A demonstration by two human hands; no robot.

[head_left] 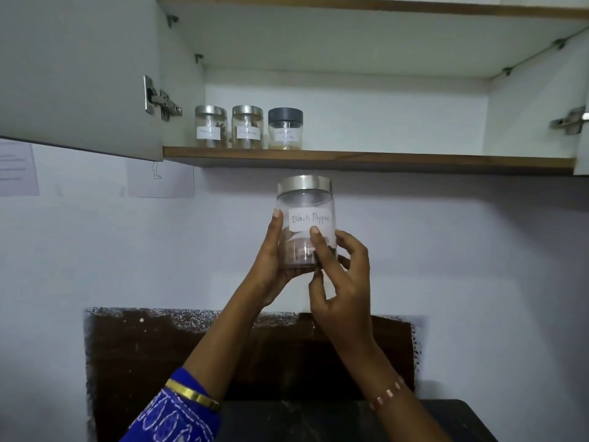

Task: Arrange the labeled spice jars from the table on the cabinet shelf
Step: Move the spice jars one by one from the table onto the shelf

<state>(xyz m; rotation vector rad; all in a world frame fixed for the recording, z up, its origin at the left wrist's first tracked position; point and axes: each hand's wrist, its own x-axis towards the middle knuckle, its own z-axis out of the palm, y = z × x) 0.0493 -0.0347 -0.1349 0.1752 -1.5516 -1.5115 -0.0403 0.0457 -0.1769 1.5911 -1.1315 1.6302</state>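
Note:
A clear jar labelled "Black Pepper" (305,212), with a steel lid and dark grains at its bottom, is held up just below the cabinet shelf (366,157). My left hand (271,260) cups its left side and base. My right hand (342,275) grips its lower right side, thumb on the front. Three labelled jars stand in a row at the shelf's left end: two steel-lidded jars (211,126) (247,127) and a grey-lidded jar (285,129).
The open cabinet door (79,71) hangs at the left and another door edge (581,148) at the right. Paper sheets (19,170) are stuck on the wall. A dark table (350,419) lies below. The shelf to the right of the jars is bare.

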